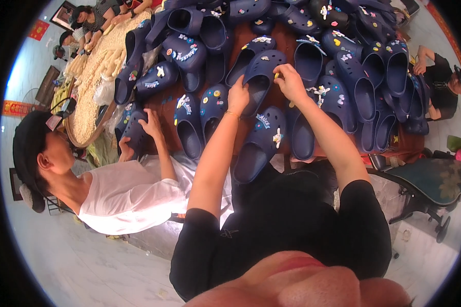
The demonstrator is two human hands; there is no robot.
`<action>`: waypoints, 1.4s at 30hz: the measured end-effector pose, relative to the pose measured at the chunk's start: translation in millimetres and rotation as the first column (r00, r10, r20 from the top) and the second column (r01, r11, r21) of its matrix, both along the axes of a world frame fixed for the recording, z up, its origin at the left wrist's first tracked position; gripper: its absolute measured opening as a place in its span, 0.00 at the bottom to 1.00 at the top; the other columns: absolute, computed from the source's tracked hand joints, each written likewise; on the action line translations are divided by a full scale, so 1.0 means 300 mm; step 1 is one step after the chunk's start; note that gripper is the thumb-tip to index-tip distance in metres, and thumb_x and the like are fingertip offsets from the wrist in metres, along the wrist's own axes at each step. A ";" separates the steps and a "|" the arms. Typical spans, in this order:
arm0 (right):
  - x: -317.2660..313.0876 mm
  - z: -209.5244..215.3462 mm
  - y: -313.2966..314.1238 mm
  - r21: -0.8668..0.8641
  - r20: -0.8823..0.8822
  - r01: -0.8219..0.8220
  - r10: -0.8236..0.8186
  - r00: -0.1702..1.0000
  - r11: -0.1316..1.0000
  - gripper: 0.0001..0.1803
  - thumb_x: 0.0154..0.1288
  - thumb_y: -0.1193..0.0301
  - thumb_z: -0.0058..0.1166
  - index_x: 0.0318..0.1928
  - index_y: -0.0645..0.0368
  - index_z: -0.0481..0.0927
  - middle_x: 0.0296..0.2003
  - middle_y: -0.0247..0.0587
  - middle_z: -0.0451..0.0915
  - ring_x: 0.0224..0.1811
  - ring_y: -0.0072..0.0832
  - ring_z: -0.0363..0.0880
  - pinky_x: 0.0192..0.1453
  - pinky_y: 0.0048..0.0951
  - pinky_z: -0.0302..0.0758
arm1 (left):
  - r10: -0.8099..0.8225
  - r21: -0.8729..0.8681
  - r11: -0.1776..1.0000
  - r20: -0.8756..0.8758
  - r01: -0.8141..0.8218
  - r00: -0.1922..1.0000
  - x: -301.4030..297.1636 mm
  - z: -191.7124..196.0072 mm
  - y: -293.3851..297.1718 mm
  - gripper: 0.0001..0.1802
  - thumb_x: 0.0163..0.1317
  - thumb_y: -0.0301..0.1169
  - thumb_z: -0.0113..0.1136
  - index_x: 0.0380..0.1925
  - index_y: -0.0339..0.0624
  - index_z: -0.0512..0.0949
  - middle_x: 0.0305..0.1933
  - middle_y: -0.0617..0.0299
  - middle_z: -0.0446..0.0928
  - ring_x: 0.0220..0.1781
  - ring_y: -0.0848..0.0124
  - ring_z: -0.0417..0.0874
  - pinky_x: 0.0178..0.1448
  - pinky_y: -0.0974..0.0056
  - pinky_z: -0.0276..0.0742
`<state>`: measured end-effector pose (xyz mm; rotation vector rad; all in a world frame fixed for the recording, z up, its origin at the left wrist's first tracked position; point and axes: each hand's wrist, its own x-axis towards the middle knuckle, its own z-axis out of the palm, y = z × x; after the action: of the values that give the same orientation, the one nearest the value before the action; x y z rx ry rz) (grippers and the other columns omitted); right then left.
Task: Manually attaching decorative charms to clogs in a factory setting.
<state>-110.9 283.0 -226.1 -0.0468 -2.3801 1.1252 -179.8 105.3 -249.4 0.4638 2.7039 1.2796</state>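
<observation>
A person in a black top works over a counter heaped with navy blue clogs. The left hand grips the heel edge of one navy clog lying near the middle of the counter, fingers closed on its rim. The right hand rests at the toe of the same clog, its fingers pinched around a small yellow charm held against the upper. Just below, another clog with a white flower charm lies toe toward the wearer, and more decorated clogs crowd all sides.

To the left, a co-worker in a white shirt and dark cap holds a clog in both hands. Beyond, a round tray of pale pieces sits near other seated workers. At right, a person in black sits beside the pile, near a dark office chair.
</observation>
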 end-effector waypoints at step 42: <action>0.144 -0.072 -0.035 0.122 0.704 -0.288 0.122 0.700 0.950 0.11 0.42 0.69 0.63 0.25 0.61 0.77 0.24 0.46 0.79 0.29 0.38 0.78 0.35 0.35 0.73 | -0.782 0.734 0.101 0.476 -0.671 0.403 0.519 -0.167 -0.103 0.35 0.49 0.40 0.62 0.56 0.38 0.62 0.56 0.53 0.68 0.58 0.59 0.68 0.65 0.53 0.59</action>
<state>-67.9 272.5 -247.8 -0.1485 -3.2535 1.0438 -24.2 74.4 -299.6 -0.1625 0.3209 2.2135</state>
